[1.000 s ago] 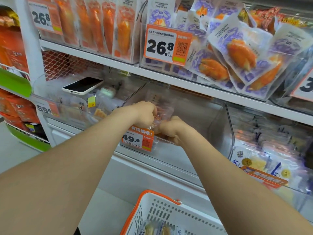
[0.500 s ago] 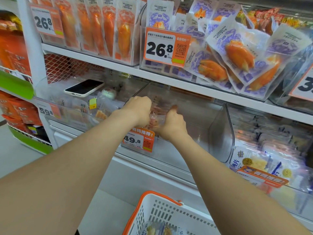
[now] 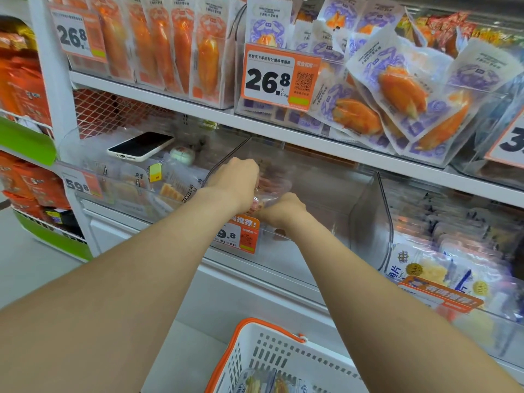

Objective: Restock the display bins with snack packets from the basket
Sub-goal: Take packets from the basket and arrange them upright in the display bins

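Although a full second is spanned by the views, little displacement is recorded. Entries are listed by size.

White metal shelving unit [image 3: 170, 99]: unchanged. Its upper tier is stocked with orange and purple packs.

Clear acrylic display bin [image 3: 365, 202], middle of the lower tier: seen almost bare, apart from what is held at its front left corner.

White perforated plastic basket with orange rim [image 3: 283, 360]: set below the arms, with further packets visible inside. No hand is placed in it.

Left hand [image 3: 238, 185]: kept inside the bin almost where it was, with fingers curled down over the packets.

Right hand [image 3: 282, 211]: its fingers were raised half a second ago. They are now folded down again at the near edge of the packets, just behind the bin's front lip. A pinch is judged likely, though the fingertips are mostly hidden.

Small clear-film snack packets with pink-red contents [image 3: 268, 194]: held between the two hands, inside the bin, not yet let go.

Orange-and-white price tag [image 3: 241, 236]: fixed to the bin front, partly covered by the left wrist.

Assessment: the load is being settled rather than fetched. Release, then a return to the basket, is judged to be next. Much room is left in this bin, so its restocking is considered barely begun.
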Action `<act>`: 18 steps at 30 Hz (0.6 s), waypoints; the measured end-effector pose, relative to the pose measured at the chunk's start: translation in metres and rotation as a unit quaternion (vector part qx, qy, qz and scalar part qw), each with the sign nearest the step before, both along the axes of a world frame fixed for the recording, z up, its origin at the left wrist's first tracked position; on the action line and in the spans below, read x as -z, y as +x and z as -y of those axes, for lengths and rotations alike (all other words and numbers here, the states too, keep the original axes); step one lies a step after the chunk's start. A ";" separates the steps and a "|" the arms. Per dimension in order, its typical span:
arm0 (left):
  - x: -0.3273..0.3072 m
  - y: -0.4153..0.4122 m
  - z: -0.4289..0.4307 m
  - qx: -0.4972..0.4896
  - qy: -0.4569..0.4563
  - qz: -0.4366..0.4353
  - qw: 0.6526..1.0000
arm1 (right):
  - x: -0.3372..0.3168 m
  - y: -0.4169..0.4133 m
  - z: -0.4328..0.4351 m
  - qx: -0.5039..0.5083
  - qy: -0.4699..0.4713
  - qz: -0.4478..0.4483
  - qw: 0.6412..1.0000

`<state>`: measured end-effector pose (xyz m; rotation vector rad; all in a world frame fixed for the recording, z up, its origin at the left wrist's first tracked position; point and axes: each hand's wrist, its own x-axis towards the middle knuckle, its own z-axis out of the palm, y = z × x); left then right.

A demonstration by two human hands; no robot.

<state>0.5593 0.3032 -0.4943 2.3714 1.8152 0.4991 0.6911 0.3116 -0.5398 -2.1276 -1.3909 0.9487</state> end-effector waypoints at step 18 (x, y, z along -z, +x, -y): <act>-0.002 0.074 0.102 0.179 0.052 -0.063 0.980 | 0.021 0.075 0.174 -0.022 0.445 0.086 0.891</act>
